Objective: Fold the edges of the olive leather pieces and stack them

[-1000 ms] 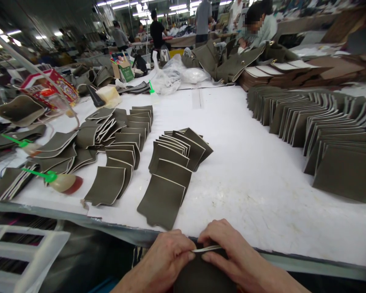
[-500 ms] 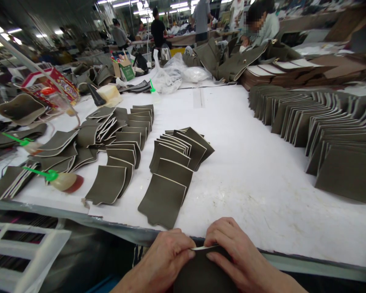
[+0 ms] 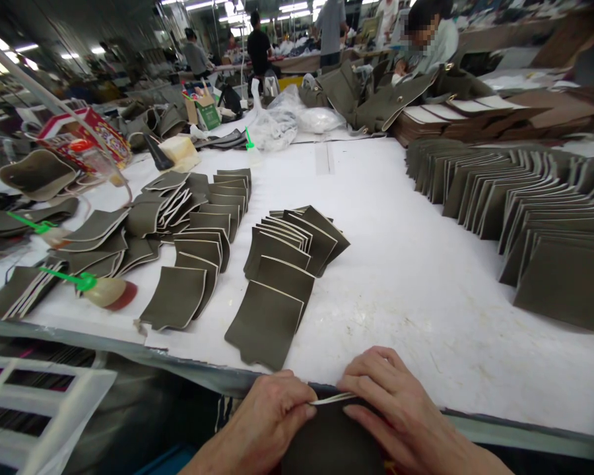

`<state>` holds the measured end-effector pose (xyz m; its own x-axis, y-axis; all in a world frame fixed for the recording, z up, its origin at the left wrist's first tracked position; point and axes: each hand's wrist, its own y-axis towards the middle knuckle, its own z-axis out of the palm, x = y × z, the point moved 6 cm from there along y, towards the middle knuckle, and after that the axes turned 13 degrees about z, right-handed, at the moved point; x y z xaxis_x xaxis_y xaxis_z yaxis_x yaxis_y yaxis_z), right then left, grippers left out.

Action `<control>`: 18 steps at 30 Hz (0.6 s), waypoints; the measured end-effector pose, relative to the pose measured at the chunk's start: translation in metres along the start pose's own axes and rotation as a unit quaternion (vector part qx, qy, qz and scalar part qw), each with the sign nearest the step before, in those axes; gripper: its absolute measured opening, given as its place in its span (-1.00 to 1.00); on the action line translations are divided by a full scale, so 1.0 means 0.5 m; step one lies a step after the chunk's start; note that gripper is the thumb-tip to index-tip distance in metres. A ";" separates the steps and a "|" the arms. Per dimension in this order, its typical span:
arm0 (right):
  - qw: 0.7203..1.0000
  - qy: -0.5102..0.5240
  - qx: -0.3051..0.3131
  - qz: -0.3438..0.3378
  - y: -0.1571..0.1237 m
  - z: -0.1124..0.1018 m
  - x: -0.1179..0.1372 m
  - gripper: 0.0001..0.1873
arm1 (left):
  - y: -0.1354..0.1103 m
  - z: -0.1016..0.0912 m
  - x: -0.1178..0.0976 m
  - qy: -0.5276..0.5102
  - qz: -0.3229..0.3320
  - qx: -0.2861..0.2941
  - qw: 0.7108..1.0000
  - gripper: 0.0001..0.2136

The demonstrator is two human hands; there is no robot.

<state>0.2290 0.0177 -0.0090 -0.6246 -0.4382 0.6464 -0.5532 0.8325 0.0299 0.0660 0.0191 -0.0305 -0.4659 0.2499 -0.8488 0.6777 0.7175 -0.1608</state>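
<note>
White worktable (image 3: 400, 264) stretches beyond the hands: olive leather pieces (image 3: 264, 323) fanned just ahead-left, folded panels (image 3: 525, 204) standing far right, glue bottle (image 3: 103, 290) left.

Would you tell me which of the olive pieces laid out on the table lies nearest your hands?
The front piece of the middle fanned row, just beyond the left hand; the other rows' pieces lie farther off.

Leather-goods factory floor — long white worktable (image 3: 400, 264), rows of cut olive pieces (image 3: 282, 264), co-workers (image 3: 257, 46) at benches.
</note>
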 end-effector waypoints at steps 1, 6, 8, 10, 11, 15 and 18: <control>1.000 0.009 0.011 0.003 0.002 0.002 0.004 -0.77 | 0.000 -0.001 -0.002 0.002 0.001 -0.001 1.000 -0.81; 0.999 0.030 0.026 0.016 0.003 0.017 0.014 -0.79 | 0.001 0.000 -0.001 0.004 0.008 -0.006 1.000 -0.78; 0.999 0.040 0.015 0.021 0.002 0.020 0.011 -0.79 | 0.000 0.002 0.002 0.009 0.012 -0.007 1.000 -0.78; 0.999 0.046 0.005 0.025 0.001 0.022 0.007 -0.78 | 0.000 0.005 0.003 0.013 0.016 -0.007 1.000 -0.79; 0.999 0.046 0.004 0.027 0.000 0.024 0.005 -0.78 | 0.000 0.006 0.003 0.015 0.017 -0.006 1.000 -0.79; 0.999 0.030 -0.001 0.025 0.001 0.026 0.006 -0.81 | 0.001 0.012 -0.002 0.025 0.026 -0.010 0.999 -0.78; 1.000 0.014 -0.012 0.013 -0.001 0.026 0.010 -0.84 | 0.000 0.015 -0.006 0.030 0.043 -0.023 0.998 -0.78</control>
<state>0.2189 0.0107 -0.0159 -0.6230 -0.4062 0.6685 -0.5225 0.8521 0.0307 0.0715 0.0135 -0.0319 -0.4417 0.3490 -0.8265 0.6903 0.7206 -0.0647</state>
